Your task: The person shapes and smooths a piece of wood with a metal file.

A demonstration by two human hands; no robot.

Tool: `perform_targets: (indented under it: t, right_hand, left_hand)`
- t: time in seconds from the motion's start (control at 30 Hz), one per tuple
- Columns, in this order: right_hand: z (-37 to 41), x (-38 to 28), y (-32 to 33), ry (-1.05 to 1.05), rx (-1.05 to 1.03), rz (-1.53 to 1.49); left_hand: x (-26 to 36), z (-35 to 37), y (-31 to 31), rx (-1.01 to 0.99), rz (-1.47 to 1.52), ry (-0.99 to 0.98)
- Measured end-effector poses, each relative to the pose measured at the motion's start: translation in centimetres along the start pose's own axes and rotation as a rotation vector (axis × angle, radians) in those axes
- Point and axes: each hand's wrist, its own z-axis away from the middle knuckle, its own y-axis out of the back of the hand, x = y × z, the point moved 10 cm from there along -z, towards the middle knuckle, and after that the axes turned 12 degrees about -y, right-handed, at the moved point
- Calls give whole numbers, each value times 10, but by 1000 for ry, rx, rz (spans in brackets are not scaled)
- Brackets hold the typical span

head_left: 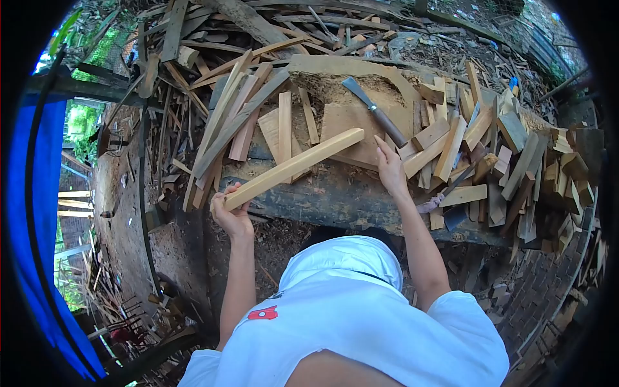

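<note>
My left hand (pixel 232 211) is closed around the near end of a squared wooden stick (pixel 293 166). The stick slants up to the right, its far end over a wooden block (pixel 351 122) on the bench. My right hand (pixel 390 169) is apart from the stick, just right of its far end, fingers extended towards the block and nothing visible in them. Just beyond that hand lies a chisel-like tool (pixel 380 116) with a flat metal blade and dark wooden handle. The handle's end is near my fingertips.
The worn bench (pixel 309 197) runs across in front of me. Many wood offcuts (pixel 451 148) crowd its right side, and long strips (pixel 235 122) lean at the left. Scrap timber (pixel 258 26) is heaped behind. A blue tarp (pixel 39 213) hangs at far left.
</note>
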Motion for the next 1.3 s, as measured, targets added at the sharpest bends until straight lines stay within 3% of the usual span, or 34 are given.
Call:
perform_targets:
  t: [0.13, 0.2, 0.57, 0.67, 0.83, 0.97, 1.03, 1.3]
  right_hand:
    - [1, -4, -7, 10, -33, 45]
    - [-7, 7, -19, -139, -169, -23]
    - [6, -10, -6, -101, -134, 40]
    - [6, -8, -10, -132, -48, 269]
    - [-8, 8, -16, 58, -78, -7]
    - [-7, 17, -10, -128, -105, -84]
    - [-3, -1, -2, 84, 54, 3]
    - [10, -29, -21, 54, -49, 437]
  left_hand:
    - [8, -4, -1, -14, -41, -43]
    - [9, -4, -7, -37, -37, -59]
    - [27, -3, -23, -114, -38, -126]
    - [27, -5, -26, -137, -9, -121]
    - [55, -3, -40, -243, -31, -194]
    - [60, 0, -44, -305, -37, -161]
    - [58, 0, -47, -318, -28, -149]
    - [61, 3, -58, -406, -9, -93]
